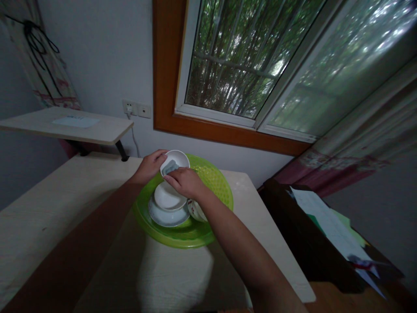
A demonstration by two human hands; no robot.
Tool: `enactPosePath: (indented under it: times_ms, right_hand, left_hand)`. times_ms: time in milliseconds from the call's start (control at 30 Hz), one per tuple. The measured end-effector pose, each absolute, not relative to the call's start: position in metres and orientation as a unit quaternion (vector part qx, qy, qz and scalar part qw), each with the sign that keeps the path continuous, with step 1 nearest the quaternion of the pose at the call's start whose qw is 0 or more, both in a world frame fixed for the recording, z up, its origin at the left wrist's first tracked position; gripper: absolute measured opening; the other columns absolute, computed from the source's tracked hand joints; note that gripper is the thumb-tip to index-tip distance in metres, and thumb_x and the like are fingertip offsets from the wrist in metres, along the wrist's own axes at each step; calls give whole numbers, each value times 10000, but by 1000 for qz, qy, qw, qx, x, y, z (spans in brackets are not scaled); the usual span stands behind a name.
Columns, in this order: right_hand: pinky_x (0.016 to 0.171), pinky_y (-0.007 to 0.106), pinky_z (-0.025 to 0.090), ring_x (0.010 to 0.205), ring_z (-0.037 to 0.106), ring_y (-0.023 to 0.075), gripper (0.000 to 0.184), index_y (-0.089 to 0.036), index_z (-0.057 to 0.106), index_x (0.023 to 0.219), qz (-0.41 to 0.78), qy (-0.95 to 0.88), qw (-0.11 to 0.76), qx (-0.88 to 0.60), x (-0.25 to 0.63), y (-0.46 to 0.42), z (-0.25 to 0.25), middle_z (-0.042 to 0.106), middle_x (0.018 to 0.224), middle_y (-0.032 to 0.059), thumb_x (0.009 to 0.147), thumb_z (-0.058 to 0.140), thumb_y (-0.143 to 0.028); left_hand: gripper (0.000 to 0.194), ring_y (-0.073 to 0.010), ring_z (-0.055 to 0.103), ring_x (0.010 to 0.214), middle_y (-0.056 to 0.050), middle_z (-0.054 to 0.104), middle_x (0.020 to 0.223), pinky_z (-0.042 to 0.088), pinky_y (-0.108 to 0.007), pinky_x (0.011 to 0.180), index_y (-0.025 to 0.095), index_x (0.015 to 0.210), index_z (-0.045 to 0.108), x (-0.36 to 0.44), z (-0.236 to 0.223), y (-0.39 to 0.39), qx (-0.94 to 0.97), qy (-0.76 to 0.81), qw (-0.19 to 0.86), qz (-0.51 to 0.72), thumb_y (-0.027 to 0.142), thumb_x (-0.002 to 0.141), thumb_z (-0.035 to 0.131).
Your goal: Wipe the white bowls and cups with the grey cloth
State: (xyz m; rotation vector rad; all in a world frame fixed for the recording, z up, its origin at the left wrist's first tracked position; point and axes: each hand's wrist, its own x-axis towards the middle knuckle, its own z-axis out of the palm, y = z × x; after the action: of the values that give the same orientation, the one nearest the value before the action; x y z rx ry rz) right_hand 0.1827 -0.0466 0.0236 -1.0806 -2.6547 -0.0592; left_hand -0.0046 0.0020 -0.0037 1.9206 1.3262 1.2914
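My left hand (150, 166) grips the rim of a small white bowl (178, 157) from the left, tilting it over a green plastic basket (208, 234). A grey cloth (170, 167) lies inside that bowl. My right hand (186, 181) is closed on the cloth and presses it against the inner side. Below, another white bowl (169, 198) rests on a white plate (167, 218) in the basket. A bowl or cup with a red pattern (194, 211) stands to their right, partly hidden by my right forearm.
The basket stands on a pale wooden table (176, 274). A raised shelf (107, 132) with a paper sheet (76, 121) is at the left. Behind are a wall socket (137, 108) and a window (241, 61). A dark cabinet (293, 230) with papers (332, 221) stands at the right.
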Motion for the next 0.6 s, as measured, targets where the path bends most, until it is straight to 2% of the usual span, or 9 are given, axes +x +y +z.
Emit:
enactPosePath:
  times_ms: [167,267,400,467,600]
  right_hand:
    - [955,283,409,1095,620,179,435,-168,623,1192,29,-930,170,-325,185,-43,19,695,1171,95,1043,335,-459]
    - [1045,310,373,1213,565,187,451,-157,568,1266,17,-928,181,-326,183,-43,15,641,1283,116,1045,318,-460]
    - [1130,398,299,1315,490,233,526,-144,495,1365,-40,-902,172,-394,182,-44,12,582,1372,153,1027,334,-514]
    - [1134,419,292,1320,484,248,545,-139,504,1358,-60,-886,166,-428,181,-45,12,587,1369,158,1023,331,-532]
    - [1062,404,359,1278,514,251,525,-163,574,1278,-82,-868,159,-464,180,-47,16,620,1333,135,1032,288,-529]
  left_hand:
    - [456,-217,606,1119,-72,680,1216,442,-313,1008,160,1197,646,-4,-6,5,696,481,241,476,435,917,413]
    - [450,-213,608,1125,-67,686,1210,433,-313,1025,169,1184,656,-3,-7,6,711,464,252,464,430,918,403]
    - [445,-212,608,1138,-58,690,1215,427,-313,1039,188,1187,662,-2,-6,6,719,462,259,450,428,909,410]
    - [446,-211,607,1141,-55,687,1225,426,-312,1040,191,1195,661,-1,-6,6,719,463,259,449,427,906,417]
    - [453,-209,604,1140,-61,681,1237,422,-311,1041,181,1213,652,-1,-5,4,716,468,252,453,426,915,415]
